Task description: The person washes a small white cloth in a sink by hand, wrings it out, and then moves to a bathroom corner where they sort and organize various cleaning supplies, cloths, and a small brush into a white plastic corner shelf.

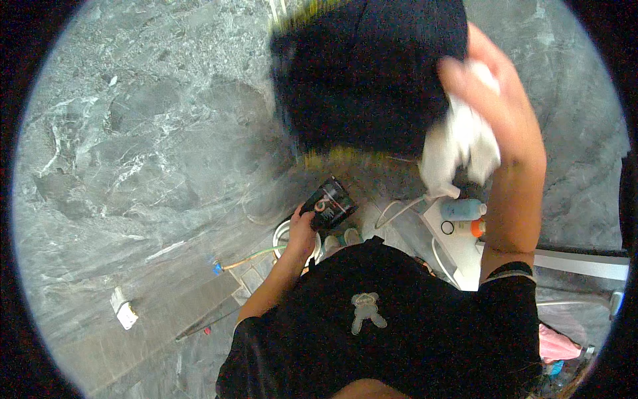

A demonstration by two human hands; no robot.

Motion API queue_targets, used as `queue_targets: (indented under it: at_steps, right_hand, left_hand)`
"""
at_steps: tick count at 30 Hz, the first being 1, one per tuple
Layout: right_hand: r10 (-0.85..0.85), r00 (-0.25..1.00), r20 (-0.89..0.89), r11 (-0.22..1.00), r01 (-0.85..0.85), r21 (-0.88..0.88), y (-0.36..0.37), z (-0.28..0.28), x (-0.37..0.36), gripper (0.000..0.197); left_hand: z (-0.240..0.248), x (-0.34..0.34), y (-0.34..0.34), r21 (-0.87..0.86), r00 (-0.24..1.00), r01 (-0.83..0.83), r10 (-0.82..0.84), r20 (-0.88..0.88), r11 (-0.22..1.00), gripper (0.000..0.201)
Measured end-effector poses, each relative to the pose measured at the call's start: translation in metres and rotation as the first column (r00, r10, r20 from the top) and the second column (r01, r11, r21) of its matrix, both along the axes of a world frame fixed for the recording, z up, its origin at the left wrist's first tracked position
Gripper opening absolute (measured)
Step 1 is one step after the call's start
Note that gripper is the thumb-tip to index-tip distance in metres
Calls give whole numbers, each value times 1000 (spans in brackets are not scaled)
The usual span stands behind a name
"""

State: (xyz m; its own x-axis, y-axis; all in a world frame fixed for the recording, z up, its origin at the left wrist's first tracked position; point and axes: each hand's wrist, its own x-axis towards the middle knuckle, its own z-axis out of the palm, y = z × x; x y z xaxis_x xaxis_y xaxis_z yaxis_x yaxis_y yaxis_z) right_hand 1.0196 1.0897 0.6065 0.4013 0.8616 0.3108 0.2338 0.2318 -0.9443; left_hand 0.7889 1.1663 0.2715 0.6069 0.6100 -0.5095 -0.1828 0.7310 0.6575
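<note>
My right hand [492, 93] is raised at the upper right, its fingers closed on a bunched white cloth [458, 143]. The hand and cloth are smeared by motion. Right against them is a large black object [369, 80] with yellow-green edges, filling the top middle. It is blurred and its kind cannot be made out; whether the hand grips it too is unclear. Lower down, my left hand [304, 233] grips a black package [334, 205] with light printing by its near-left edge.
Grey marbled wall [159, 146] surrounds me. Below my left hand is a white bucket [280, 234], with a green hose [256, 256] beside it. At right, a blue bottle [460, 210] and an orange-marked bottle [462, 228] rest by a white surface [467, 259]. A pink cloth [557, 344] lies lower right.
</note>
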Motion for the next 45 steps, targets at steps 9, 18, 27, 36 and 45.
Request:
queue_targets:
  at_steps: [9, 18, 27, 36, 45]
  right_hand:
    - [-229, 402, 886, 768, 634, -89, 63, -2, 53, 52]
    - [310, 913, 264, 935, -242, -259, -26, -50, 22, 12]
    - [284, 655, 700, 559, 480, -676, 6, -274, 130, 24]
    - [426, 651, 628, 392, 492, -777, 49, -353, 165, 37]
    - [510, 638, 578, 354, 456, -816, 55, -320, 151, 43]
  left_hand:
    - [-17, -14, 2, -1, 992, -88, 87, -87, 996, 32]
    - [-15, -20, 10, 23, 990, -100, 101, -94, 995, 32]
    - [-23, -16, 10, -39, 997, -82, 83, 12, 996, 33]
    - [-17, -19, 9, 18, 996, -80, 79, 31, 997, 33]
    - [-29, -16, 3, -23, 992, -127, 127, -21, 992, 35]
